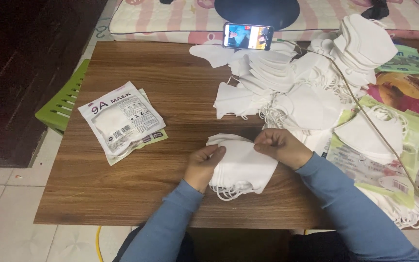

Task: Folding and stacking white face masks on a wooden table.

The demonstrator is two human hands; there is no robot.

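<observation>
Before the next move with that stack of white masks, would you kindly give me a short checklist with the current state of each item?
1. Both hands on the stack of masks: ok; left hand at its left edge, right hand at its top right.
2. Stack squared up: not ok; edges fan out at the top left and ear loops trail out below.
3. Packaged masks within reach: ok; they lie on the table to the left, apart from the hands.
4. Number of masks in the stack: cannot tell.
5. Loose mask pile clear of the stack: ok, though close behind the right hand.
</observation>
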